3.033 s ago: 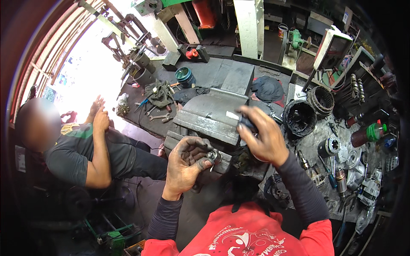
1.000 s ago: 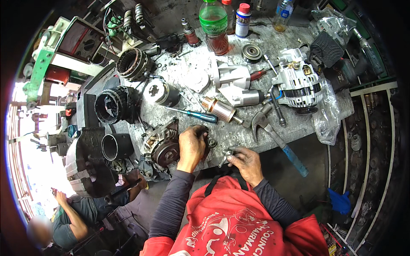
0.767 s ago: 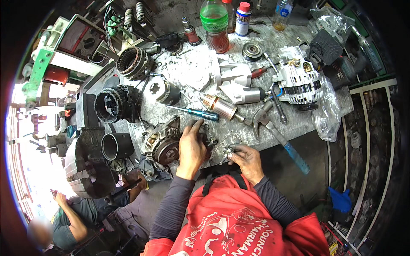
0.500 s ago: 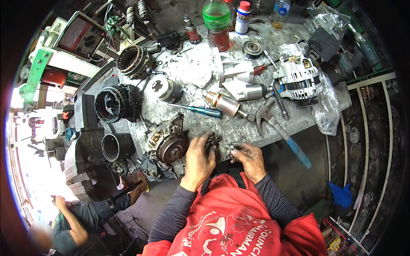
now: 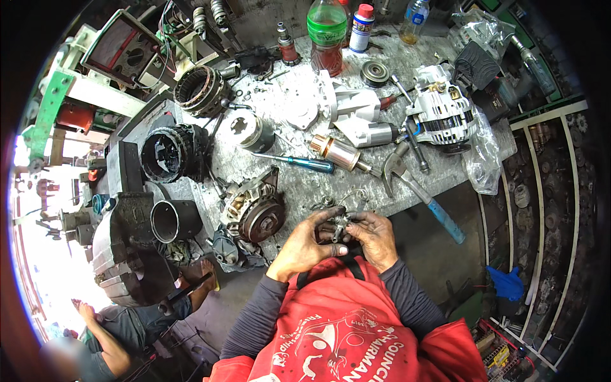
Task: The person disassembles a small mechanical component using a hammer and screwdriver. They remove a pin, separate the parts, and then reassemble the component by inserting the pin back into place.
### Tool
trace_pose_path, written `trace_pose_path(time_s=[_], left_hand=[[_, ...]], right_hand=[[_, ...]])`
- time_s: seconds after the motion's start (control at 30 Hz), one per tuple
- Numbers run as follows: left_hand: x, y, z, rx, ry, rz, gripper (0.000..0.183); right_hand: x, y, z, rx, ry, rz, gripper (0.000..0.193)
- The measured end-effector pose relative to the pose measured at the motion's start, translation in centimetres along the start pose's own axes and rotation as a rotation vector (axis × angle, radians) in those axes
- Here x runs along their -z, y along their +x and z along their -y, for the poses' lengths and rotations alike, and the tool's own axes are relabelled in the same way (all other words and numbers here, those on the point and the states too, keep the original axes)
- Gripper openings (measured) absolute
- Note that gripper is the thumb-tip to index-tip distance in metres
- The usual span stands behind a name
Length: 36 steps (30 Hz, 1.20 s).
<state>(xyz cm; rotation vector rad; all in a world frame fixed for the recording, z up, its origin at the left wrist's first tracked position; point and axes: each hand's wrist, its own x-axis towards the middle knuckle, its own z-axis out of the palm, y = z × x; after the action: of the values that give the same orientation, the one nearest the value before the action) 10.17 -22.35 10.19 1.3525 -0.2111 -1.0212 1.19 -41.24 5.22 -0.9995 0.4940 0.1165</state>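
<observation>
At the bench's near edge, my left hand [image 5: 307, 247] and my right hand [image 5: 375, 240] meet around a small, dark grey metal part [image 5: 340, 228]. Thumbs and fingertips of both hands grip it, covering much of its shape, so its exact kind does not show. Just beyond my fingers lie small rings and loose bits of hardware [image 5: 359, 196]. Left of my left hand sits an alternator [image 5: 254, 210] with a rusty pulley. A blue-handled screwdriver [image 5: 305, 163] and an armature with a copper commutator [image 5: 337, 151] lie farther in on the bench.
A blue-handled hammer [image 5: 420, 191] overhangs the near edge at right. Behind are a silver alternator [image 5: 445, 114], a starter housing [image 5: 353, 108], a bottle of red liquid [image 5: 327, 38] and a spray can [image 5: 361, 28]. Stator rings [image 5: 198, 92] stand left; another person [image 5: 121, 331] sits lower left.
My left hand has moved right and slightly toward me, joining my right hand at the small metal part. The dark ring-like piece formerly at my left fingers now lies on the bench.
</observation>
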Motion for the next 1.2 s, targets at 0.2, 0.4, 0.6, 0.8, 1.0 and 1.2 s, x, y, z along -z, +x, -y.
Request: trace_pose_path(time_s=[0.2, 0.4, 0.6, 0.8, 1.0, 1.2], left_hand=[[0.8, 1.0, 0.5, 0.126, -0.217, -0.130, 0.040], [0.0, 1.7, 1.1, 0.137, -0.192, -0.212, 0.033], [-0.5, 1.4, 0.1, 0.078, -0.127, -0.169, 0.039], [-1.7, 1.2, 0.0, 0.069, -0.111, -0.203, 0.045], [-2.5, 0.9, -0.2, 0.049, 0.067, -0.254, 0.044], [-2.9, 0.7, -0.5, 0.013, 0.045, -0.284, 0.041]], right_hand=[[0.0, -0.2, -0.2, 0.029, -0.036, 0.021, 0.027], [0.6, -0.3, -0.1, 0.027, -0.083, 0.069, 0.031], [1.4, 0.0, 0.5, 0.056, -0.077, 0.099, 0.034], [2.1, -0.2, 1.1, 0.051, -0.055, 0.145, 0.036], [2.4, -0.1, 1.8, 0.022, -0.072, 0.198, 0.036], [2.0, -0.2, 2.5, 0.041, -0.119, 0.178, 0.039]])
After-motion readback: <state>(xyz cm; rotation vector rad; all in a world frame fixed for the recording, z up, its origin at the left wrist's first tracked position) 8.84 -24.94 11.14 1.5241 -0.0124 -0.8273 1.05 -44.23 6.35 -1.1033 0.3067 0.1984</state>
